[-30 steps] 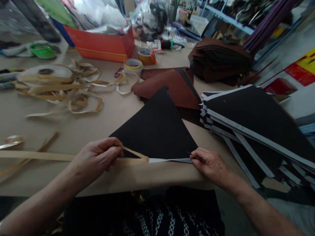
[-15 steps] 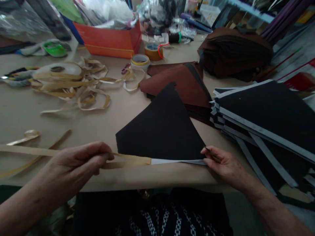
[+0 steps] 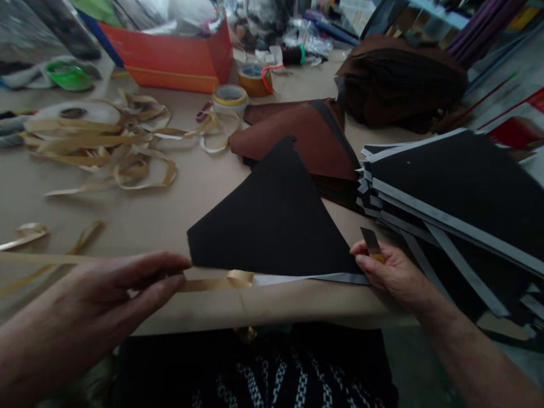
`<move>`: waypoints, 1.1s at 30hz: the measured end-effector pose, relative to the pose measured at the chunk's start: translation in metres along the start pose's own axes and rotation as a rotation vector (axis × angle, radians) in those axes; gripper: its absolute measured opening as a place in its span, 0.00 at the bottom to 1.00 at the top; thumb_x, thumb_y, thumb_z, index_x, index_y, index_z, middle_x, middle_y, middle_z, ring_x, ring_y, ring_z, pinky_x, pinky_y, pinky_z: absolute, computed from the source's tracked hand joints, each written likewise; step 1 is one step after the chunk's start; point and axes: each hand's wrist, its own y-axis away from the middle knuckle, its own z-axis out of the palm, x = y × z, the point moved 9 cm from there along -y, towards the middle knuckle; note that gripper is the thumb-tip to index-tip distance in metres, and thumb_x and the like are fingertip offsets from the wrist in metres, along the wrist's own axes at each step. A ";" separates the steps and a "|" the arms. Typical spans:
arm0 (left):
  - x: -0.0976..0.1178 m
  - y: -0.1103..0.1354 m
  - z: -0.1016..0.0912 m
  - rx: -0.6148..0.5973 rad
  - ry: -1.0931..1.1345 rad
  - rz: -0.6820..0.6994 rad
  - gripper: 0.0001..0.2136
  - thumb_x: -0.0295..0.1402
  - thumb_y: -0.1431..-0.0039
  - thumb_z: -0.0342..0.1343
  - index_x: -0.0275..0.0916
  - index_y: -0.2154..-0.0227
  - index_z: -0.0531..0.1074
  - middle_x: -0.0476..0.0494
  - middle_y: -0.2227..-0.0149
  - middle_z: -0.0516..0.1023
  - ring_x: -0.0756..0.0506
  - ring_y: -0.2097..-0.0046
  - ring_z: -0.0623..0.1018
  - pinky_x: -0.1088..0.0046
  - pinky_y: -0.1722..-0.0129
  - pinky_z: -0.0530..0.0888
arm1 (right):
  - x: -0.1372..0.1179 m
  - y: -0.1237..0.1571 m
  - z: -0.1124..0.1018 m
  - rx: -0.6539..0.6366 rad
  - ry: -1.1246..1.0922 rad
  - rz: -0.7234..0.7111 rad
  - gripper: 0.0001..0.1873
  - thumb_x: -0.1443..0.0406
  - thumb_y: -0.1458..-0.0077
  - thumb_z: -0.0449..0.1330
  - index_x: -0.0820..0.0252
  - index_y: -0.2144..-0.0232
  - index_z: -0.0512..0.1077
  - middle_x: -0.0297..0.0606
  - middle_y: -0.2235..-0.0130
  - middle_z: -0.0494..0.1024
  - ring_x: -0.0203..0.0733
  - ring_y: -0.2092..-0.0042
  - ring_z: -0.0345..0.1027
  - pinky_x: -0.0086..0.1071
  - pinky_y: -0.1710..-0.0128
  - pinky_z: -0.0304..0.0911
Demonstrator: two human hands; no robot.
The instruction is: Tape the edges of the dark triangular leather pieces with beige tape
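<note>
A black panel of sheet material lies on the table, with a strip of white adhesive tape along its near edge. Tan backing paper leads from the white part leftward and curls up at its end. My left hand is beside the panel's left corner, over the backing paper, thumb and forefinger apart. In my right hand, at the panel's right corner, is a small knife blade with a yellow wrapped grip, pointing up and away. My right fingertips touch or nearly touch that corner.
To the right lies a stack of black panels edged with white tape. Brown panels and a folded brown bundle sit behind. Tape rolls, tangled backing strips and a red-orange box occupy the far and left sides.
My left fingers have parted from their pinch on the tan backing paper, whose end now curls up. The blade in my right hand has turned upward. The view has shifted slightly.
</note>
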 end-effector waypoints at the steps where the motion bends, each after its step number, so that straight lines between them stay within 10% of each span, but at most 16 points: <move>1: 0.008 0.000 0.002 -0.027 -0.026 0.008 0.16 0.47 0.49 0.52 0.45 0.65 0.77 0.51 0.70 0.80 0.48 0.69 0.76 0.78 0.70 0.72 | 0.001 0.000 -0.001 0.002 0.015 -0.009 0.16 0.57 0.53 0.65 0.60 0.65 0.69 0.27 0.77 0.61 0.27 0.79 0.49 0.25 0.80 0.45; 11: 0.047 -0.007 0.039 -0.397 -0.234 0.015 0.13 0.41 0.51 0.52 0.44 0.66 0.78 0.43 0.63 0.78 0.42 0.63 0.77 0.66 0.62 0.70 | 0.003 0.000 -0.002 0.015 0.146 -0.003 0.18 0.54 0.54 0.63 0.60 0.65 0.71 0.24 0.83 0.54 0.29 0.81 0.44 0.27 0.81 0.40; 27: 0.081 -0.001 0.017 -0.120 -0.283 0.357 0.16 0.32 0.42 0.42 0.43 0.58 0.75 0.41 0.61 0.77 0.41 0.61 0.76 0.63 0.60 0.71 | 0.007 -0.001 -0.006 0.027 0.140 -0.025 0.20 0.51 0.55 0.65 0.60 0.66 0.71 0.27 0.80 0.58 0.30 0.79 0.48 0.26 0.80 0.47; 33: 0.079 0.002 0.031 -0.258 -0.238 0.278 0.19 0.28 0.41 0.43 0.42 0.49 0.69 0.41 0.60 0.76 0.44 0.61 0.77 0.69 0.62 0.72 | 0.010 -0.003 -0.003 0.020 0.166 0.003 0.23 0.48 0.55 0.65 0.60 0.65 0.71 0.26 0.80 0.55 0.29 0.80 0.45 0.26 0.82 0.42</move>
